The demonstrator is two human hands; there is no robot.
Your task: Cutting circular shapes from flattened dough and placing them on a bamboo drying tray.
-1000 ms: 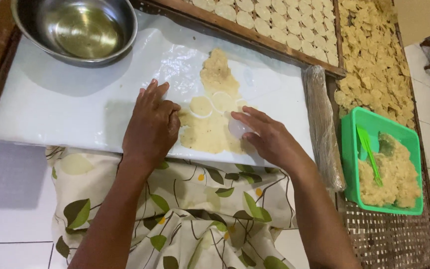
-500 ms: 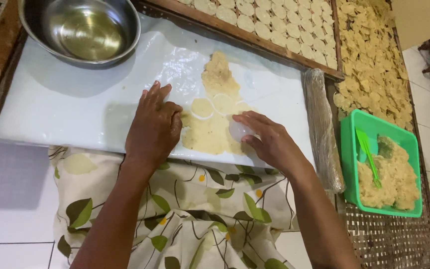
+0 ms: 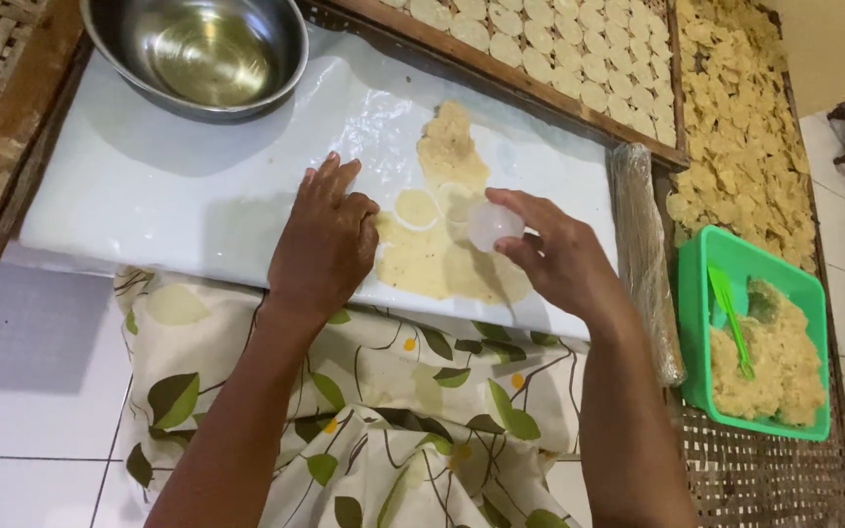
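Two hands at the thin pale rolled dough sheet (image 3: pixel 442 264) on the glossy white board (image 3: pixel 149 186). My left hand (image 3: pixel 325 244) lies flat and empty at the dough's edge. My right hand (image 3: pixel 559 259) pinches a small clear round cutter (image 3: pixel 493 225). Risk, as I judge it: overlapping the circle already cut (image 3: pixel 416 207) would spoil a round; thin dough may tear on lifting.

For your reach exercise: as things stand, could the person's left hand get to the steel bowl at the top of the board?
Probably yes: the left hand rests on the white board, and only bare board lies between it and the steel bowl.
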